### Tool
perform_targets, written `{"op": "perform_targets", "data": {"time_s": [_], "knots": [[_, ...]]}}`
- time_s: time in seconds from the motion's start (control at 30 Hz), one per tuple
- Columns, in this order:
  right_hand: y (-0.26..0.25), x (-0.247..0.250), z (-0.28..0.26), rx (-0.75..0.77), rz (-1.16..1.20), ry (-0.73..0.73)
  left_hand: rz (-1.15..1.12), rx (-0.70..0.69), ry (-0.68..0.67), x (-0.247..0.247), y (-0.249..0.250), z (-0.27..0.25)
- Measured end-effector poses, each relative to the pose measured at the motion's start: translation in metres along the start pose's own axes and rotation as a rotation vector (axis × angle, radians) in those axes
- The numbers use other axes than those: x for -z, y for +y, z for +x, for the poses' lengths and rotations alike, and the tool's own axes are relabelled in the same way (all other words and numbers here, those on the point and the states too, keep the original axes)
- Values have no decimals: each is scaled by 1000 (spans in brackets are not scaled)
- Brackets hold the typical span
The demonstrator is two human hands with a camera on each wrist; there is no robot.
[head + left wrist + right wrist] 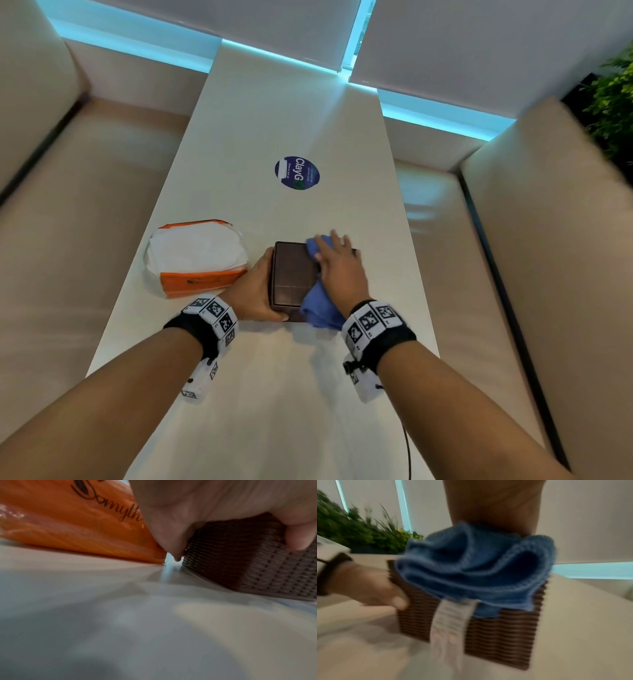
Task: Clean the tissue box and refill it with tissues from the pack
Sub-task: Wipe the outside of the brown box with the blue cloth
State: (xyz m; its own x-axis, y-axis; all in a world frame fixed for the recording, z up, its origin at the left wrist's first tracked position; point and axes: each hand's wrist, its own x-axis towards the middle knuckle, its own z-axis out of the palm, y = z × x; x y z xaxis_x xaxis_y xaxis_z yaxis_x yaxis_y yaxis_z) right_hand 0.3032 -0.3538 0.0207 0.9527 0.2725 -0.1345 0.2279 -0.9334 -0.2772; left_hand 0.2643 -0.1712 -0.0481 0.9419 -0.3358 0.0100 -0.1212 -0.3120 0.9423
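Observation:
A brown woven tissue box [291,277] [240,561] [496,635] stands on the white table [274,394]. My left hand [253,291] [205,500] [368,588] grips its left side, thumb on the near face. My right hand [337,263] [494,504] lies flat with straight fingers on a bunched blue cloth [318,308] [471,568], pressing it onto the right part of the box's top. The cloth's white tag [450,622] hangs down the box's near wall. An orange tissue pack [197,258] [68,520], open with white tissues showing, lies just left of the box.
A round blue sticker [297,173] sits on the table farther back. Beige padded benches [85,222] [462,257] run along both long sides of the table. A green plant [613,102] [351,534] stands at the far right.

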Motion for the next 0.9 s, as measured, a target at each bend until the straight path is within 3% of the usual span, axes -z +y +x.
{"op": "perform_targets", "data": {"time_s": [0.13, 0.2, 0.37, 0.53, 0.6, 0.8, 0.9], "knots": [[17, 5, 3, -372, 47, 81, 21, 26, -3, -1, -2, -2], [3, 2, 1, -423, 16, 109, 34, 27, -3, -1, -2, -2], [-57, -20, -5, -14, -44, 51, 131, 2, 46, -5, 6, 1], [-44, -13, 17, 216, -105, -26, 47, -22, 29, -3, 0, 1], [-28, -8, 27, 122, -118, -8, 4, 13, 32, -3, -3, 0], [7, 2, 23, -396, -8, 161, -38, 26, 26, -3, -7, -3], [-11, -4, 6, -383, -47, 162, -64, 25, 26, -5, -1, -3]]}}
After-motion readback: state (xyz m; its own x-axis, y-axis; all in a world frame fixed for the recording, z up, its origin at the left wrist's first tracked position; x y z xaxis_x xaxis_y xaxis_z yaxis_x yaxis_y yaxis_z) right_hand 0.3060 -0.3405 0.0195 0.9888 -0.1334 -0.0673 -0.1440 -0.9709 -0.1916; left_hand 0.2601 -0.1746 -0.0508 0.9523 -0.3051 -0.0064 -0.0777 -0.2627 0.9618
